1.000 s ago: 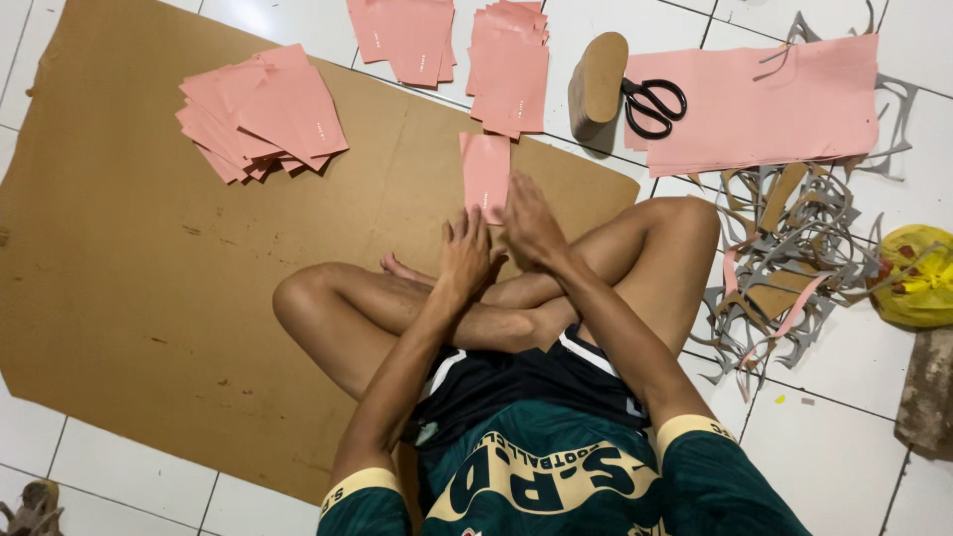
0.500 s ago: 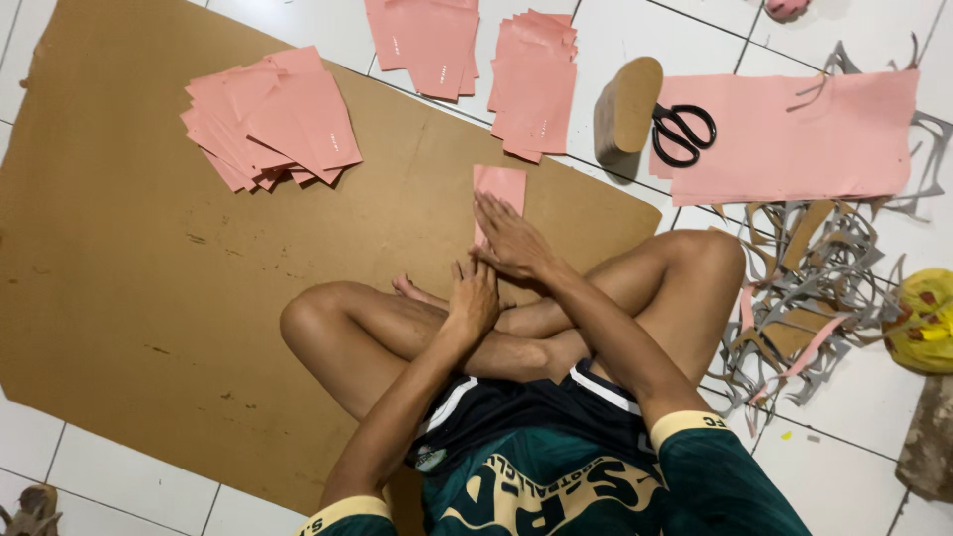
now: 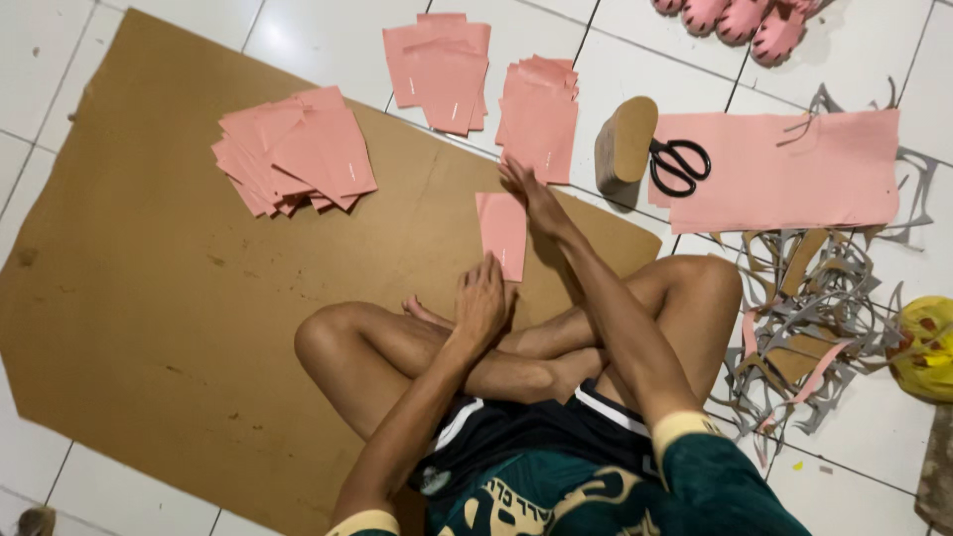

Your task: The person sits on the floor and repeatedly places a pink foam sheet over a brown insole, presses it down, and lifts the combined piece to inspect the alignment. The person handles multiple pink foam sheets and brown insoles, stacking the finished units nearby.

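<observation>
The person sits cross-legged on a big brown cardboard sheet (image 3: 149, 298) on a white tile floor.

The right hand (image 3: 531, 194) reaches far out w/ fingers flat and spread. It holds nothing. Its fingertips are at the low edge of a pink stack (image 3: 538, 117), maybe touching it; can't tell for sure.

The left hand (image 3: 481, 303) rests by the legs, fingers loose and together, open, not grabbing. Its fingertips touch the bottom of a single pink sheet (image 3: 501, 230). That sheet lies flat on the cardboard, right btwn the two hands.

More pink paper sits around:
- a messy fanned pile (image 3: 298, 149) on the cardboard, to the left
- another stack (image 3: 439, 69) at the top, partly on the tiles
- a big pink sheet (image 3: 794, 169) to the right

Black scissors (image 3: 680, 162) lie on the left end of the big sheet. A tan block (image 3: 625, 139) stands just beside them. Cut grey and pink scraps (image 3: 824, 308) are heaped near the right knee. A yellow bag (image 3: 923, 347) is at the far right edge.
</observation>
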### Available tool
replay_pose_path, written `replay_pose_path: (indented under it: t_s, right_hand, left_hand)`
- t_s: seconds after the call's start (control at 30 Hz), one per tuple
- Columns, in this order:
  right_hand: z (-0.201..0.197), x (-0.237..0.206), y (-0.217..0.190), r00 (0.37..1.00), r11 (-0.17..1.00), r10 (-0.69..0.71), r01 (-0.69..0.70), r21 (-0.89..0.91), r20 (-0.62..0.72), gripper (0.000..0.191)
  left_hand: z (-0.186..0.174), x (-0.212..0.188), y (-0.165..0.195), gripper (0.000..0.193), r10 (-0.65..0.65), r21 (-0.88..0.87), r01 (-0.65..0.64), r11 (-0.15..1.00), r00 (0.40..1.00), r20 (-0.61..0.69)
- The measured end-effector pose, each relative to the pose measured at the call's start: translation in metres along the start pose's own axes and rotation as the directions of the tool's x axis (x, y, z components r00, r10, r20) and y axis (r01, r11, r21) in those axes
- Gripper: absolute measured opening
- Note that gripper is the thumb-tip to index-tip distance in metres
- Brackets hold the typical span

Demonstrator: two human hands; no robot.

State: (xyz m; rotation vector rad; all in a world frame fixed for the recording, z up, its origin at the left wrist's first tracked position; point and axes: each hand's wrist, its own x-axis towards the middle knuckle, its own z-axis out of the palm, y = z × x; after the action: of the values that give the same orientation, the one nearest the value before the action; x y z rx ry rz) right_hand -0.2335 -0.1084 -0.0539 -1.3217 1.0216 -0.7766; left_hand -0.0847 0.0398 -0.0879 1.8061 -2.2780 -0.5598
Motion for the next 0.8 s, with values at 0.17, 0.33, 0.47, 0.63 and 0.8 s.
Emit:
replay_pose_path:
  t_s: [0.17, 0.33, 0.47, 0.63, 0.8]
  right_hand:
    - [0.024, -0.064, 0.018, 0.998, 0.904, -0.016, 0.041, -0.425, 0.063, 0.070]
    - [0.036, -0.034, 0.004, 0.959, 0.493, -0.119, 0.283, -0.823, 0.259, 0.083]
    - [0.024, 0.008, -0.029, 0.974, 0.635, 0.037, 0.149, -0.758, 0.223, 0.073]
    - [0.001, -0.031, -0.015, 0.977, 0.958, 0.002, 0.060, 0.279, -0.214, 0.086]
    - [0.011, -0.092, 0.012, 0.919, 0.992, -0.101, 0.066, -0.105, -0.380, 0.092]
  left_hand:
    - [0.020, 0.005, -0.003, 0.071, 0.076, 0.192, -0.055, 0.980, 0.992, -0.100]
    - [0.020, 0.001, 0.007, 0.084, 0.011, 0.282, -0.052, 0.958, 0.989, 0.144]
    - [-0.003, -0.006, 0.020, 0.085, -0.014, 0.041, 0.013, 0.999, 0.999, 0.031]
    - [-0.039, 0.015, 0.002, 0.056, 0.238, 0.134, -0.216, 0.967, 0.954, -0.183]
    - [-0.055, 0.055, -0.029, 0.057, 0.045, 0.271, 0.011, 0.963, 0.979, -0.200]
